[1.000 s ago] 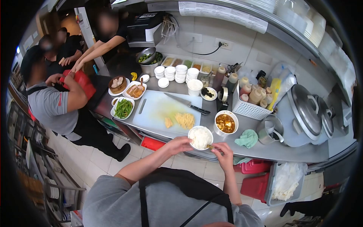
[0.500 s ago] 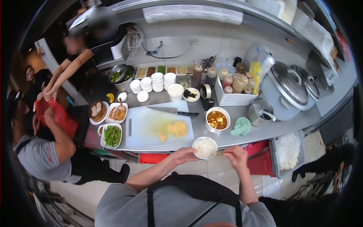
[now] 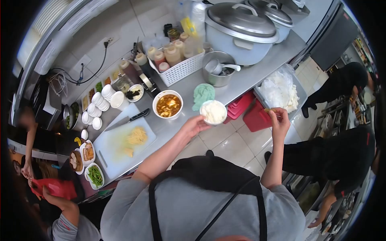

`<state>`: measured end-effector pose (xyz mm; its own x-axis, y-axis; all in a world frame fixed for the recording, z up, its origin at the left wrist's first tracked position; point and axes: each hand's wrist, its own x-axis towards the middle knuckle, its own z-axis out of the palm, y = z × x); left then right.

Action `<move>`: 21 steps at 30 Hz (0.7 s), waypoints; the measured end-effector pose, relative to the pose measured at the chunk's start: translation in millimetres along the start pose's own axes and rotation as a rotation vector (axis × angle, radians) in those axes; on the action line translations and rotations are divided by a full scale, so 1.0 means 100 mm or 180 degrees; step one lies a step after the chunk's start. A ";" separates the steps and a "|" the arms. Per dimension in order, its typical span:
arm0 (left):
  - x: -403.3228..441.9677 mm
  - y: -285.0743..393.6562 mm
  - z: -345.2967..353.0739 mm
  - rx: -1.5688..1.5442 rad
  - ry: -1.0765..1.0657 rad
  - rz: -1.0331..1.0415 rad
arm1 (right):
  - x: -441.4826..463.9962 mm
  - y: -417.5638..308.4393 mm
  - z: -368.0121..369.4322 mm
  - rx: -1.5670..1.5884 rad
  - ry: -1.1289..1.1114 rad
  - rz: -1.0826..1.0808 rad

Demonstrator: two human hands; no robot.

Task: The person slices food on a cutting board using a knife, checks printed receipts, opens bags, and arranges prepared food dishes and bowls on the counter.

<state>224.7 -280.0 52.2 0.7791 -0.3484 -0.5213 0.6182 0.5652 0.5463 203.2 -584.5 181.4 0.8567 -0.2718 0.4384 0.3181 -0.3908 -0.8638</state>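
Observation:
My left hand [image 3: 196, 125] is closed round the side of a small white bowl of rice [image 3: 213, 113], held at the counter's front edge. A crumpled green cloth [image 3: 204, 94] lies just behind the bowl. To the right, my right hand [image 3: 280, 121] is raised with thumb and fingers pinched together. A small brownish bit shows at its fingertips, too small to name. It is apart from the bowl, close to a grey tub [image 3: 302, 90] holding white stuff under clear plastic. A white bowl of red-brown stew with white chunks [image 3: 168, 105] stands on the counter to the left.
A knife [image 3: 138, 115] and yellow shreds lie on a white cutting board [image 3: 112, 150]. Behind are a basket of sauce bottles [image 3: 181, 68], a metal pot with a ladle [image 3: 219, 78] and a large rice cooker [image 3: 241, 38]. Red bins [image 3: 257, 116] sit below. Other people work left and right.
The view has swung to the right. My left hand has carried the rice bowl rightward along the counter edge. My right hand has moved farther from the bowl, toward the grey tub.

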 end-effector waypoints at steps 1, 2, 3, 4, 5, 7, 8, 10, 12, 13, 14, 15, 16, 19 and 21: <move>0.14 0.04 0.08 -0.0012 0.0019 -0.0016 | 0.04 0.08 -0.11 -0.0282 0.0037 -0.0068; 0.25 0.10 0.16 -0.0316 0.0275 0.0131 | 0.07 0.21 -0.24 -0.0402 0.0136 0.0137; 0.37 0.18 0.23 -0.0617 0.0531 0.0292 | 0.09 0.36 -0.37 -0.0391 0.0114 0.0147; 0.50 0.24 0.23 -0.0634 0.0557 0.0303 | 0.11 0.50 -0.49 -0.0442 0.0225 0.0197; 0.65 0.30 0.17 -0.1025 0.0751 0.0556 | 0.14 0.61 -0.56 -0.0495 0.0325 0.0240; 0.89 0.44 0.10 -0.1457 0.0974 0.0850 | 0.19 0.72 -0.60 -0.0496 0.0263 0.0303; 0.99 0.52 0.07 -0.1541 0.1172 0.1087 | 0.22 0.78 -0.60 -0.0512 0.0242 0.0379; 1.12 0.66 0.05 -0.1581 0.1494 0.1382 | 0.31 0.89 -0.52 -0.0484 -0.0027 0.0379; 1.41 0.70 -0.22 -0.1634 0.1493 0.1439 | 0.39 0.86 -0.32 -0.0287 -0.0282 0.0451; 1.52 0.67 -0.37 -0.1648 0.1445 0.1451 | 0.44 0.80 -0.19 -0.0073 -0.0368 0.0354; 1.56 0.62 -0.41 -0.1431 0.1617 0.1596 | 0.46 0.82 -0.07 0.0006 -0.0482 0.0266; 1.58 0.57 -0.48 -0.1491 0.1675 0.1663 | 0.50 0.81 0.06 0.0093 -0.0601 0.0166; 1.57 0.49 -0.56 -0.0420 0.1659 0.1906 | 0.52 0.73 0.20 0.0055 -0.0707 0.0057; 1.99 0.24 -1.04 -0.0935 0.1262 0.1691 | 0.57 0.59 0.66 0.0567 -0.1088 0.0107; 1.31 0.18 -0.54 0.0759 0.1088 0.2305 | 0.60 0.58 0.97 0.0974 -0.1496 0.0090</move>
<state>332.2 -275.1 -42.1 0.9414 0.3081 -0.1371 0.0122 0.3752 0.9269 312.3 -538.1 133.1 0.9331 0.1702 0.3168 0.3358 -0.0970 -0.9369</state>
